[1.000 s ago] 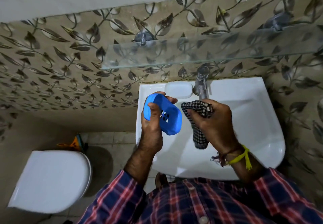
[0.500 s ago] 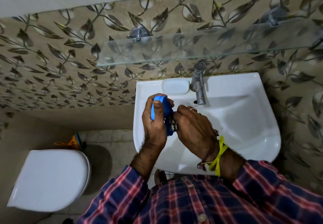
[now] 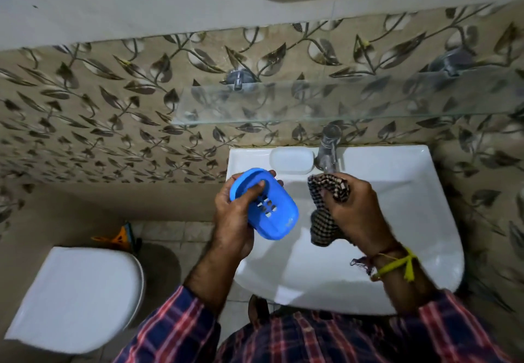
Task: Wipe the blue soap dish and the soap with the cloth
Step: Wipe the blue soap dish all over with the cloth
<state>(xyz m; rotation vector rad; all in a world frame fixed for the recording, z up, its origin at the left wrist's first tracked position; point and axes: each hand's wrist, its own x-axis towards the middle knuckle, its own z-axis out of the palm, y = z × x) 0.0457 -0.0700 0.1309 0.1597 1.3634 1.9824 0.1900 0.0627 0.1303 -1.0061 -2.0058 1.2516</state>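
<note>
Toilet lid, white and closed (image 3: 76, 297), sits at eight o'clock, with an orange-and-yellow object (image 3: 120, 236) on the tiled floor just behind it. Moving right, the left hand (image 3: 231, 221) grips the blue oval plastic soap dish (image 3: 272, 212) over the left edge of the white ceramic washbasin (image 3: 411, 221), thumb pressed into its hollow above the drain slots. Half a second ago the dish was turned edge-on with the cloth pushed against it; now its open face shows and the two are apart. At one o'clock from the dish a white bar of soap (image 3: 292, 160) lies on the basin ledge beside the chrome tap (image 3: 327, 150). At three o'clock the right hand (image 3: 357, 215) clutches the bunched black-and-white checked cloth (image 3: 323, 215), one end hanging down.
</note>
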